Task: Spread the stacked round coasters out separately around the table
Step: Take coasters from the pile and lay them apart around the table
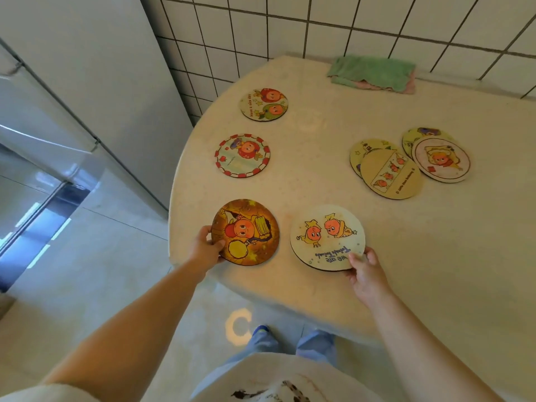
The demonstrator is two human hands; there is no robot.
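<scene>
Your left hand (pixel 206 247) pinches the near-left edge of the orange coaster (pixel 245 232), thumb on top, at the table's left rim. That coaster looks flat on the table (pixel 406 242); let go cleanly and do not drag it toward the edge, which is close. Beyond it, along the left curve, the red-bordered coaster (pixel 242 155) and the two-face coaster (pixel 263 104) lie singly and well apart from each other: acceptable spacing, so match it.

Your right hand (pixel 366 273) grips the near edge of the white coaster (pixel 327 237), thumb on its face, fingers beneath. Its near edge appears slightly lifted; I cannot tell whether it is fully set down. Place it flat, just beside but clear of the orange one, and keep it back from the near rim.

Farther right, two overlapping pairs remain: the tan coaster (pixel 390 174) lies over another, and the pale coaster (pixel 441 159) lies over a second. In my judgement the task is about half done; these four need separating next, with free space on the right half.

The surface is pale speckled stone, rounded on the left, set against a white tiled wall (pixel 319 30). A folded green cloth (pixel 372 72) sits at the back. A grey cabinet (pixel 72 82) stands left
</scene>
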